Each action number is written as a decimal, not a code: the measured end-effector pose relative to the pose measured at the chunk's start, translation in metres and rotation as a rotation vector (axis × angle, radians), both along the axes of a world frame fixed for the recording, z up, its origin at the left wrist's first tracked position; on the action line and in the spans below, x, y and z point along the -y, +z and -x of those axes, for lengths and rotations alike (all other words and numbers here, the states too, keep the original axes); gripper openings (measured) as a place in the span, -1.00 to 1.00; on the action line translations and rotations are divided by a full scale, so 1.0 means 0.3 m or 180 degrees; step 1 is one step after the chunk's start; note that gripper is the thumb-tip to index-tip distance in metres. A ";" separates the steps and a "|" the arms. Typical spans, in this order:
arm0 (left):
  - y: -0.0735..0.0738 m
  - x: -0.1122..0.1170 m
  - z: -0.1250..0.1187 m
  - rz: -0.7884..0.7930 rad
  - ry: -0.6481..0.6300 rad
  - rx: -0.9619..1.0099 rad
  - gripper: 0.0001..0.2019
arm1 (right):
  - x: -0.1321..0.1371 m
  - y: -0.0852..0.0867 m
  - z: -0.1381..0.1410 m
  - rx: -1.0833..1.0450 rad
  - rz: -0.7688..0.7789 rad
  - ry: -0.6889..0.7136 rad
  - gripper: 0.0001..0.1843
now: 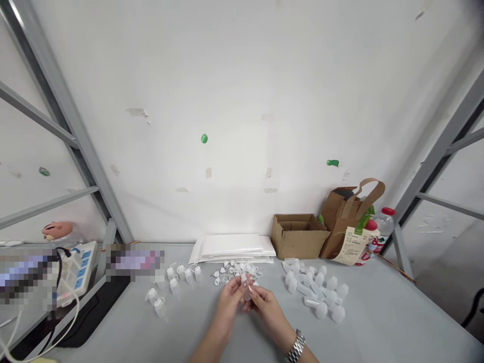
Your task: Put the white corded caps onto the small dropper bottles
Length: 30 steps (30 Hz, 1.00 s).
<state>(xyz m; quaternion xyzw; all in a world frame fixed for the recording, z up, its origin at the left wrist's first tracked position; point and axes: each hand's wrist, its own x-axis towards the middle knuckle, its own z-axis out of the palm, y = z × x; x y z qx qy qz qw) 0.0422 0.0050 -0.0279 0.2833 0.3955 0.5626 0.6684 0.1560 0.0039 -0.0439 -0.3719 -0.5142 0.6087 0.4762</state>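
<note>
Holding bottle (247, 292) over counter (378, 312)

Left hand (229, 308) and right hand (269, 312) both closed on it, fingertips pinching, hands nearly touching. Bottle is clear plastic, just in front of loose caps (234, 272). Capped bottles (174, 285) sit left, bare bottles (313, 290) right. Watch (295, 346) on right wrist.

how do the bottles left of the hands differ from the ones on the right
The left group of bottles is smaller and spread apart; the right group is larger and bunched close. The left bottles show looped caps; the right ones show none that I can make out. Both are translucent white plastic on the grey table.
</note>
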 end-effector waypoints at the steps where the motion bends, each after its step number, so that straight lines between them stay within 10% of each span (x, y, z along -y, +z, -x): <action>1: 0.000 -0.002 0.006 -0.0020 0.0147 -0.0031 -0.58 | -0.004 -0.001 -0.008 0.0168 -0.0064 -0.0107 -0.47; 7: 0.007 -0.008 0.048 -0.0042 0.0731 0.0001 -0.49 | -0.025 0.006 -0.077 0.1551 -0.1051 -0.1544 -0.62; 15: -0.006 -0.013 0.040 -0.0083 0.0782 -0.0148 -0.39 | -0.031 -0.093 -0.073 0.2459 -0.1581 -0.1618 -0.89; 30: -0.026 0.004 -0.016 -0.0433 0.0515 -0.1053 -0.38 | -0.048 0.027 -0.097 0.0282 -0.0302 -0.0987 -0.60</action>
